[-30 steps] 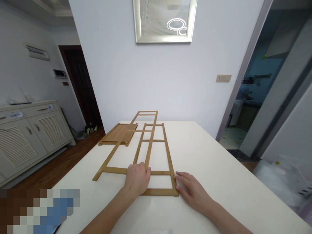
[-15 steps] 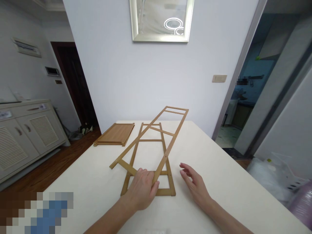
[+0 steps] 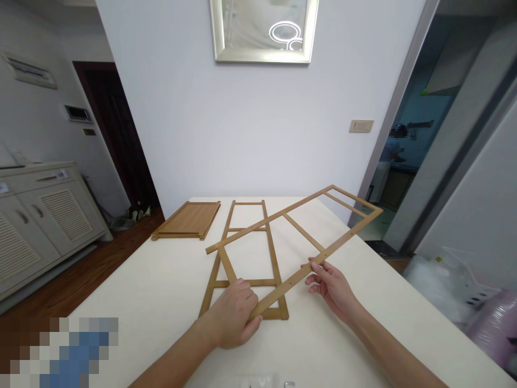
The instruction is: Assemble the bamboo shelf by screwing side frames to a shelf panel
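Observation:
My left hand [image 3: 232, 318] is closed around the near end of a ladder-like wooden frame [image 3: 341, 241], at the corner where a rung meets the side rail. This frame is raised at a slant, its far end up and to the right. My right hand [image 3: 333, 288] grips the same side rail near its middle, thumb against the wood and the other fingers partly behind it. A second, similar wooden frame [image 3: 273, 256] lies flat on the white table beneath, partly hidden by the raised frame and my left hand.
Slatted-looking wooden panels [image 3: 189, 218] lie stacked at the table's back left. By the near edge are a clear plastic bag [image 3: 258, 380] and a small bent metal piece [image 3: 289, 384]. A wall [image 3: 250, 129] rises behind the table [image 3: 141, 291]. Plastic-wrapped items [image 3: 436, 285] stand at right.
The raised frame has swung to the right, its far end now well right of the flat frame. My right hand has moved up from beside it and taken hold of its rail.

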{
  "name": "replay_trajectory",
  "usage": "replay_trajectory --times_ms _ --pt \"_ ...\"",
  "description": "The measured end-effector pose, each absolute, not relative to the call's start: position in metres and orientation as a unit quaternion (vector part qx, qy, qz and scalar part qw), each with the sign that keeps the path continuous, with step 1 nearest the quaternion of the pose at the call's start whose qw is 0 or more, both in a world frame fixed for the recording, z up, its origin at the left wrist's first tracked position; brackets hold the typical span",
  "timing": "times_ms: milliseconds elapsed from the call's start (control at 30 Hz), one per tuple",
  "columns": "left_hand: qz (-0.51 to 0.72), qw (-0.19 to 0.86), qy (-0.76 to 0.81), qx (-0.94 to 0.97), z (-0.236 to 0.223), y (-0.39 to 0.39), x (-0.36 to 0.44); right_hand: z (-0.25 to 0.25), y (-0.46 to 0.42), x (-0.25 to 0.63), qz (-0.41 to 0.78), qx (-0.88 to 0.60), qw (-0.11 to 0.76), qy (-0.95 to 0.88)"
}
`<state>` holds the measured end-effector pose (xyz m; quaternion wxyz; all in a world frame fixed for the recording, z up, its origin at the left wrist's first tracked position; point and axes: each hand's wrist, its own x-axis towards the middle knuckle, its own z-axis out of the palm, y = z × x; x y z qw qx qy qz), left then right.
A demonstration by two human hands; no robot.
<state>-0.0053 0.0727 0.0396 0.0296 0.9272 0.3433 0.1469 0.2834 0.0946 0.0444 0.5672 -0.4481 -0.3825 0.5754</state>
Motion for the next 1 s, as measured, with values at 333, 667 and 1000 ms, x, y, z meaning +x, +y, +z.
replay_trajectory --times_ms 333,667,1000 --pt "0.240 -0.002 0.409 0.881 0.034 0.047 0.033 0.043 0.068 0.232 0.655 -0.400 0.489 -0.414" --pt "0.326 0.022 0.339 0.882 0.053 0.030 0.049 0.065 0.066 0.248 0.669 -0.378 0.525 -0.365" --pt "0.544 -0.095 0.331 0.765 0.074 0.072 -0.001 0.082 0.102 0.350 0.630 -0.414 0.541 -0.373"
